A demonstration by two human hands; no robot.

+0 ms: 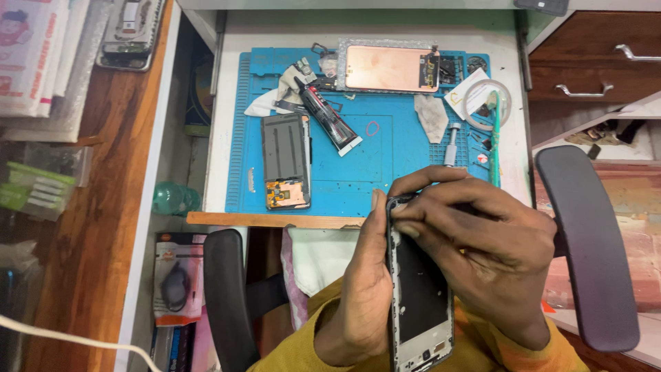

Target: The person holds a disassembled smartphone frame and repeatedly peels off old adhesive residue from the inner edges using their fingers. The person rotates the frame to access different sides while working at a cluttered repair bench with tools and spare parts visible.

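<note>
I hold a stripped phone frame [420, 303], black inside with a grey rim, upright in front of my chest. My left hand [361, 289] grips its left edge, thumb up along the side. My right hand [482, 248] wraps over its top right corner, fingertips pressing on the upper edge. On the blue work mat [358, 172] lie an opened phone body [286, 160] with a bare circuit board at its lower end, a black glue tube [327, 117] and a copper-backed screen panel [389, 67].
A grey cloth [432, 117], a small screwdriver [451, 145], a clear tape ring [487, 103] and a teal tool [495, 138] sit on the mat's right side. Black chair armrests [592, 248] flank me. Wooden drawers [592, 55] stand at the right, a green bottle [175, 198] at the left.
</note>
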